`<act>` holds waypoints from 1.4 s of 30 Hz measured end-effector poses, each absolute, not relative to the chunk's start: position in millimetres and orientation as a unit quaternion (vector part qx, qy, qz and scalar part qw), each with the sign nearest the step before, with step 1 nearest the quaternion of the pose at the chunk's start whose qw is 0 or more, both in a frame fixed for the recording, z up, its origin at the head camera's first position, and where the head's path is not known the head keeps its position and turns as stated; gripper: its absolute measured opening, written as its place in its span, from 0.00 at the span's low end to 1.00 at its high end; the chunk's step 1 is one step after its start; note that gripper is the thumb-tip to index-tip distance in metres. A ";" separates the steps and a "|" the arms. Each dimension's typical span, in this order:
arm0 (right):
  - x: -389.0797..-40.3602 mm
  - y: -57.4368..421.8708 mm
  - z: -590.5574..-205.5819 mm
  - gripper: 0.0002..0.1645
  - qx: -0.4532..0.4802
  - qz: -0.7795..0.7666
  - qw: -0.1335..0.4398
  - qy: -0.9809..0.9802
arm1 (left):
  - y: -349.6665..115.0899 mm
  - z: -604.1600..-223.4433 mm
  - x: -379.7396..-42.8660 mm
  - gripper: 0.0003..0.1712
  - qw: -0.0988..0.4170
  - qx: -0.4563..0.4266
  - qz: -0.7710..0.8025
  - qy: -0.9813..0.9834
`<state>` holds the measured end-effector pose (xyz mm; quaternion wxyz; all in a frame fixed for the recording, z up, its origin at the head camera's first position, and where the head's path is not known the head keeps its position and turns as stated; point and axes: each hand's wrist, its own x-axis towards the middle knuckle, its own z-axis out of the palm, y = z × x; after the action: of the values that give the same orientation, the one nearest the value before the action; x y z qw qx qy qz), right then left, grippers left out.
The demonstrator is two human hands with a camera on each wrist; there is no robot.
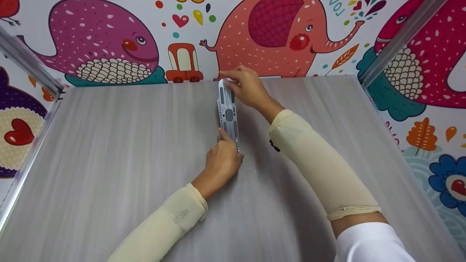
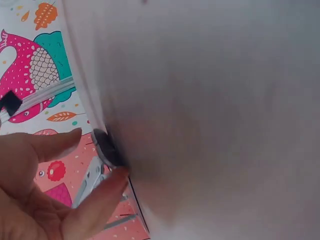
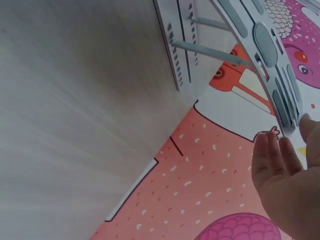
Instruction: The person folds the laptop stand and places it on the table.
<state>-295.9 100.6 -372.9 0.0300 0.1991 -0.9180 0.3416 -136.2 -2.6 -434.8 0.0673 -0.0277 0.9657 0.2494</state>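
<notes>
A silver-grey folding laptop stand [image 1: 229, 114] with slots and grey pads stands on the table, long and narrow, pointing away from me. In the right wrist view its slotted top plate [image 3: 266, 45] is raised off the base rail [image 3: 172, 42], with struts [image 3: 210, 50] between them. My right hand [image 1: 249, 85] pinches the far end of the top plate between thumb and fingers. At the near end my left hand [image 1: 222, 158] holds the stand low down, index finger along its left side. The left wrist view shows a dark rounded end piece [image 2: 106, 149] between thumb and finger.
The stand rests on a grey wood-grain table [image 1: 127, 153]. A wall [image 1: 189, 22] with printed cartoon animals rises close behind the far edge. Metal posts [image 1: 400, 43] stand at the back corners, and a metal rail [image 1: 27, 163] runs along the left edge.
</notes>
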 end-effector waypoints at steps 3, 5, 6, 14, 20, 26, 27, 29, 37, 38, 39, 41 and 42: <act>-299.0 97.9 -373.1 0.22 0.205 0.325 0.031 -0.923 | 2.4 -436.2 -135.6 0.60 0.063 -0.029 0.237 0.969; -300.1 97.0 -373.9 0.21 0.201 0.324 0.030 -0.924 | 4.8 -437.5 -135.2 0.60 0.053 -0.024 0.221 0.973; -300.7 96.8 -374.4 0.20 0.197 0.325 0.029 -0.925 | 5.8 -438.2 -135.2 0.60 0.047 -0.020 0.211 0.976; -301.8 95.2 -374.4 0.18 0.153 0.353 0.023 -0.923 | 9.1 -441.1 -136.0 0.58 0.013 0.006 0.122 0.992; -300.6 92.7 -374.8 0.18 0.149 0.347 0.037 -0.925 | 8.0 -441.5 -138.6 0.51 0.015 0.016 0.117 0.993; -299.9 91.6 -373.1 0.18 0.156 0.333 0.037 -0.929 | 3.9 -441.8 -140.5 0.51 0.019 0.025 0.115 0.993; -300.1 91.8 -372.3 0.18 0.156 0.331 0.035 -0.930 | 3.4 -441.7 -140.8 0.50 0.019 0.027 0.116 0.993; -300.5 92.8 -370.8 0.18 0.155 0.321 0.033 -0.934 | 2.9 -441.3 -141.3 0.50 0.021 0.030 0.119 0.992; -300.5 103.4 -367.2 0.18 0.159 0.289 0.044 -0.943 | 1.4 -439.6 -142.6 0.55 0.043 0.035 0.120 0.991; -300.3 105.8 -367.1 0.18 0.158 0.290 0.046 -0.943 | 1.2 -439.2 -142.7 0.56 0.046 0.038 0.118 0.991; -300.3 108.4 -366.9 0.18 0.156 0.291 0.049 -0.943 | 0.8 -438.8 -143.0 0.56 0.048 0.040 0.118 0.991; -299.7 113.5 -366.9 0.17 0.152 0.294 0.050 -0.942 | -0.8 -438.8 -143.9 0.57 0.050 0.049 0.119 0.990; -299.1 115.9 -366.8 0.18 0.150 0.294 0.051 -0.943 | -1.8 -438.8 -144.4 0.57 0.049 0.054 0.119 0.990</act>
<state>-299.1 115.9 -366.8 0.0508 0.1501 -0.9425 0.2941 -144.4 -1.8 -438.8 0.0494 0.0541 0.9901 0.1195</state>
